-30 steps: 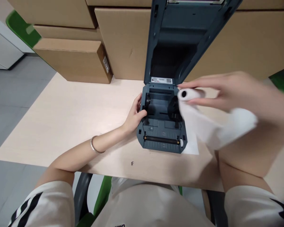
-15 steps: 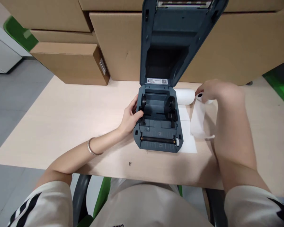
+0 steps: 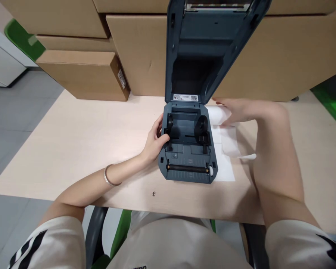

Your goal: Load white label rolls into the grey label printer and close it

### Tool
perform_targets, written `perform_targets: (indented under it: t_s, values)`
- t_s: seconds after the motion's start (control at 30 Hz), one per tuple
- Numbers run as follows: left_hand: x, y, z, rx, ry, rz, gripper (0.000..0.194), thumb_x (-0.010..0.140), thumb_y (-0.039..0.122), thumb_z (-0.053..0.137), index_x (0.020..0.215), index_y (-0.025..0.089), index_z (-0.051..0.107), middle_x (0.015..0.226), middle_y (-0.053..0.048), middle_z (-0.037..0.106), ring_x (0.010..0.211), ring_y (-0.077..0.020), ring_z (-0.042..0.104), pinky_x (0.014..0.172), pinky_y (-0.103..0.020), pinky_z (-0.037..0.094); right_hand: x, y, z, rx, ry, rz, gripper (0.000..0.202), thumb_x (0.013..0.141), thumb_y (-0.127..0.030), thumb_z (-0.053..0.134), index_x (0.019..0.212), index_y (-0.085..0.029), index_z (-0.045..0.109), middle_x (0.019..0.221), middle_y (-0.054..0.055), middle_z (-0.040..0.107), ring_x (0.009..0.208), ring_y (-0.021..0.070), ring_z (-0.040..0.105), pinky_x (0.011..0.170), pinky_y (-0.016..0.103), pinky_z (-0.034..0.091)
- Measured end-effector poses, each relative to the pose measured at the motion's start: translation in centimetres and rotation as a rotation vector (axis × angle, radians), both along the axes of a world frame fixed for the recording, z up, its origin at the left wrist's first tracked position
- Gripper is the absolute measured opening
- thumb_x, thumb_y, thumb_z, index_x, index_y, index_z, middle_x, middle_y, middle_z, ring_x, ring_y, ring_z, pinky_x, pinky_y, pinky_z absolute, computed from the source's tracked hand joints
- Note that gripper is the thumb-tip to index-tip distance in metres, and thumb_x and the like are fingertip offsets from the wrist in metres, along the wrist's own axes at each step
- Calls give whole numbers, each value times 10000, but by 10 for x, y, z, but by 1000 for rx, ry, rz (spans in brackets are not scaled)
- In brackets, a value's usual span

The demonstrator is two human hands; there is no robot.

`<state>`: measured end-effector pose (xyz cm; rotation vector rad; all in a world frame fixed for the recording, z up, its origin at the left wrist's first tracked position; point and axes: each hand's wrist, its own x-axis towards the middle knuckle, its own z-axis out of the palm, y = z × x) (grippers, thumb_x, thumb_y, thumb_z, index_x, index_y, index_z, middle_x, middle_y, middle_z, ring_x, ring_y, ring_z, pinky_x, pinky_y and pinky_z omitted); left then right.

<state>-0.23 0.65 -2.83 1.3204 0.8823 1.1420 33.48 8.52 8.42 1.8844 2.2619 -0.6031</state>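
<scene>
In the middle of the table stands a dark blue-grey label printer (image 3: pixel 188 149) with its lid (image 3: pixel 204 45) raised. Its bay holds two black roll holders and bears no roll; a black roller lies across the front. My left hand (image 3: pixel 156 140) grips the printer's left side, thumb over the rim. To the right of the printer, my right hand (image 3: pixel 232 111) is wrapped around the right end of a white paper roll (image 3: pixel 215 115), partly hidden by the printer. A loose paper strip (image 3: pixel 231 144) with a curled end lies below that hand, over flat white sheets (image 3: pixel 224 170).
Large cardboard boxes (image 3: pixel 140 56) stand along the back of the table, behind the raised lid. A smaller carton (image 3: pixel 81 74) sits at the back left. A small dark mark (image 3: pixel 154 194) shows near the table's front edge.
My right hand has moved left, from the small roll with the dark core to the white roll beside the printer. The paper strip has shifted. My left hand keeps its hold.
</scene>
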Motion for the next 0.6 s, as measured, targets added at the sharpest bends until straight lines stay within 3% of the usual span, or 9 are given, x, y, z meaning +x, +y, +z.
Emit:
perform_targets:
  t_s: [0.1, 0.23, 0.3, 0.43, 0.6]
  values:
    - [-1, 3, -5, 3, 0, -11, 906, 786, 357, 820, 1651, 306, 555, 1813, -82, 576, 1730, -376, 460, 1430, -544, 402, -18, 3, -10, -41, 34, 108, 805, 659, -259, 837, 1456, -254, 724, 1559, 135, 744, 1308, 407, 743, 1114, 518, 607]
    - [-3, 6, -8, 28, 19, -23, 888, 805, 380, 824, 1648, 318, 550, 1792, -82, 597, 1720, -381, 470, 1427, -561, 400, -16, 4, -7, -19, -7, 72, 654, 651, -286, 834, 1303, -268, 781, 1344, 105, 826, 1144, 391, 779, 970, 516, 621]
    - [-3, 6, -8, 57, 31, -17, 867, 835, 395, 820, 1656, 303, 556, 1782, -94, 606, 1719, -385, 473, 1430, -564, 393, -3, -4, 7, -69, 29, 86, 567, 679, -362, 860, 1240, -306, 797, 1245, 54, 852, 1091, 358, 796, 927, 482, 619]
    - [-3, 5, -7, 99, 55, 4, 848, 858, 374, 805, 1667, 260, 578, 1785, -112, 607, 1729, -393, 466, 1444, -559, 368, 30, -32, 44, -50, 194, 166, 597, 792, -551, 875, 1347, -347, 792, 1325, 45, 846, 1152, 323, 798, 938, 438, 618]
    - [-2, 6, -4, 100, 60, 14, 836, 852, 331, 755, 1666, 246, 585, 1768, -101, 632, 1745, -385, 446, 1450, -556, 364, 39, -64, 71, 50, 266, 211, 716, 623, -628, 926, 1283, -374, 813, 1174, 72, 849, 996, 351, 791, 802, 475, 652]
